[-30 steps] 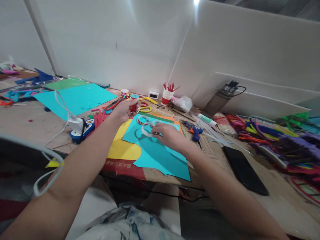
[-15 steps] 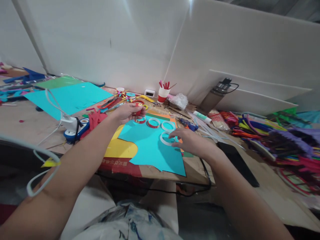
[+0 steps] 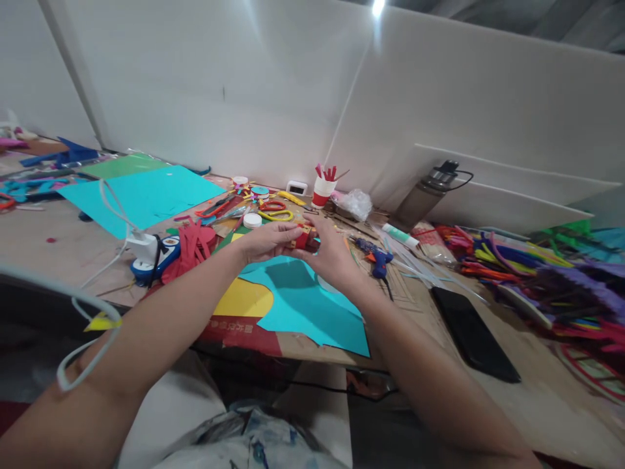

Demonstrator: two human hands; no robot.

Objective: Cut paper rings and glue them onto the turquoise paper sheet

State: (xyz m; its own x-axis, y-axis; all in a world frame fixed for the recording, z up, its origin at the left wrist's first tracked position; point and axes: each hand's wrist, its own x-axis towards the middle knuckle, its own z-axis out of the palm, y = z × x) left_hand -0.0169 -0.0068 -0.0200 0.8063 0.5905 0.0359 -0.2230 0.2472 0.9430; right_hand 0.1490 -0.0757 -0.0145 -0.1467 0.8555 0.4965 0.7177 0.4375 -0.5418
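Observation:
My left hand [image 3: 273, 240] is closed on a small red cylinder with gold markings [image 3: 303, 238], held above the blue sheet. Curved around the cylinder's right end are the fingers and thumb of my right hand [image 3: 329, 251]. Where those fingertips meet it is partly hidden. Below lies a bright blue sheet [image 3: 312, 319] with a cut, wavy edge, over a yellow piece [image 3: 247, 298]. Part of a white ring [image 3: 326, 284] shows beside my right wrist; my hands cover the area where other rings lay. A round white lid [image 3: 252, 221] rests behind my left hand.
Yellow-handled scissors [image 3: 278, 215] and a cup of red sticks [image 3: 323, 192] stand at the back. To the right are a blue glue gun [image 3: 379, 260], a black phone [image 3: 473, 332], a bottle [image 3: 424, 192] and colourful craft stems [image 3: 502, 251]. A power strip [image 3: 156, 257] lies left.
My right hand has left the white ring on the blue sheet and come up to the red cylinder in my left hand. My left hand has shifted slightly right and down.

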